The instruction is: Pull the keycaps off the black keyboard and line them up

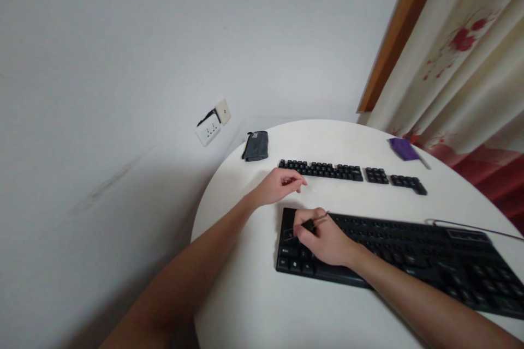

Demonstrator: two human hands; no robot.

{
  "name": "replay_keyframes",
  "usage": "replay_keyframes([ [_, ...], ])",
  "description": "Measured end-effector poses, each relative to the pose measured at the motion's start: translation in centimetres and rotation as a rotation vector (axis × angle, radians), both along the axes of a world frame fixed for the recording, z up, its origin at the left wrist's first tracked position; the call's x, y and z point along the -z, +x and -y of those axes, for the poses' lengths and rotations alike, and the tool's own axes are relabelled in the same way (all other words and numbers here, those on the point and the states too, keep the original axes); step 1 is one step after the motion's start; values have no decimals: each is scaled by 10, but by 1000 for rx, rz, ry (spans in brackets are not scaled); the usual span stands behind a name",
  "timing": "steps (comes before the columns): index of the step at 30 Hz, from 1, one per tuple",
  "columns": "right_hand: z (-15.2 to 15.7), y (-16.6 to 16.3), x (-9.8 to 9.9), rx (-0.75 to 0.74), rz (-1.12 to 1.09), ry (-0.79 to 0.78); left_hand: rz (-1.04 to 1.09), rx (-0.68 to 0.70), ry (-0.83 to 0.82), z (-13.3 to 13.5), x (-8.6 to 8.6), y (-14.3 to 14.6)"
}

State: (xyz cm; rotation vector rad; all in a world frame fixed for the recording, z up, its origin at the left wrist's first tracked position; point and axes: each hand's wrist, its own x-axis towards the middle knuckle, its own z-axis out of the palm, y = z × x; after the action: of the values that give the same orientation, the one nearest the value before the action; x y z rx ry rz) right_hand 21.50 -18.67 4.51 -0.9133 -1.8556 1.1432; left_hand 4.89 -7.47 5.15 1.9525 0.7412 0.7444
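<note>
My right hand [321, 237] is closed around a wire keycap puller [309, 224] with a dark handle. Its wire loop reaches down over the left-end keys of a black keyboard [393, 251], where part of the key bed shows without caps. Behind the keyboard, my left hand [282, 185] hovers or rests close to the left end of a row of loose black keycaps [335, 170]. Its fingers are bent and slightly apart, with nothing visible in them. Some keycaps are hidden behind that hand.
A round white table [249, 294] carries everything. At its back left lies a dark grey zip pouch [256, 146]; a purple cloth-like item [403, 149] lies at the right. More keycap groups [376, 175] continue rightward. The keyboard cable [470, 226] trails right. Wall and curtain [462, 76] border the table.
</note>
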Motion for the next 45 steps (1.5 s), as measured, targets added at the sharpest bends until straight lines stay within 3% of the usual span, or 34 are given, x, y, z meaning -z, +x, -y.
replay_keyframes([
  [4,-5,4,2,241,-174,-18,-21,57,-76,-1,-3,0],
  [8,-10,6,1,500,-354,-3,31,70,-264,-3,-4,1],
  [12,-16,7,1,636,-511,-98,127,176,-419,-1,-4,1],
  [15,-20,8,1,633,-625,-202,161,225,-403,2,-5,2],
  [20,-22,8,2,554,-756,-315,121,115,-358,5,-2,8],
  [25,-22,7,3,508,-773,-308,141,43,-284,6,5,12],
  [38,-22,6,0,433,-794,-275,144,19,-204,7,6,11],
  [45,-24,7,0,419,-861,-347,122,-12,-39,9,8,16],
])
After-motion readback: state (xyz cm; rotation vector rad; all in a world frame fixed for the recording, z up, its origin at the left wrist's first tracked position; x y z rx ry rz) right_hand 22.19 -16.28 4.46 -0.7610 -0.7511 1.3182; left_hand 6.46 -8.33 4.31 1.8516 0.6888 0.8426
